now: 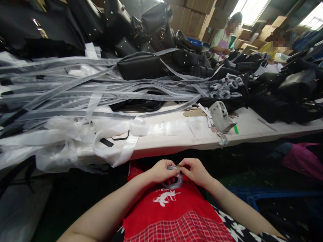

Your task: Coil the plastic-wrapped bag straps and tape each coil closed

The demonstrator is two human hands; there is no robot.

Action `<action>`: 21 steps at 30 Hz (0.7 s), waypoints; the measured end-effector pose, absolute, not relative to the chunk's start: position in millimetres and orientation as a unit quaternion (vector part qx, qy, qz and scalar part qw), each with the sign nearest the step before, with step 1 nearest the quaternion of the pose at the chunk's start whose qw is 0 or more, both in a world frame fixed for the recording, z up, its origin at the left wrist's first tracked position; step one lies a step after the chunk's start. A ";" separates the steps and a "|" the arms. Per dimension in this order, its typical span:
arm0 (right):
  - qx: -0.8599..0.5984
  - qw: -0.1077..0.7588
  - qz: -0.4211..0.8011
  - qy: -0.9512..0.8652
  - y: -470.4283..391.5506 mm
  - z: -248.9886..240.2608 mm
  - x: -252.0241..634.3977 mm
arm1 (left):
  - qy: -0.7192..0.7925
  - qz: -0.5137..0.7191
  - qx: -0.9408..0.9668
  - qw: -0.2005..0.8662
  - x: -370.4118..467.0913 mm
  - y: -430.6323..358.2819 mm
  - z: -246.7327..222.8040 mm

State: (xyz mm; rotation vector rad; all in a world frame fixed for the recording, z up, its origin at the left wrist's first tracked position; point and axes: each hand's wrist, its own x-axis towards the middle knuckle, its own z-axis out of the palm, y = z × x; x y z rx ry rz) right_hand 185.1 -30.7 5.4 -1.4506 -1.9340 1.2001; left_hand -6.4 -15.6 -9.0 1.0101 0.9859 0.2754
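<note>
A clear-wrapped coil (179, 182) is held against the red apron (174, 210), just off the front edge of the worktop (186, 147) — its ring hangs below the fingertips, long axis running roughly side to side. The left hand (161, 170) is the nearer, its fingers curled closed around the ring; the right hand (194, 170) has thumb and forefinger pinched together at the upper rim — exactly which part they grip is too small to tell.
</note>
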 end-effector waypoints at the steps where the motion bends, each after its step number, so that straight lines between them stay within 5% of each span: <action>1: -0.505 0.213 0.402 -0.733 -32.4 7.7 186.4 | 0.433 0.128 0.441 0.776 -8.4 -12.8 -6.9; 8: -0.433 0.214 0.192 -0.854 -41.8 9.7 196.1 | 0.393 0.272 0.265 0.838 -3.7 3.2 -2.6; 21: -0.536 0.339 0.214 -0.743 -49.7 3.6 185.5 | 0.447 0.281 0.288 0.799 18.6 13.2 -1.4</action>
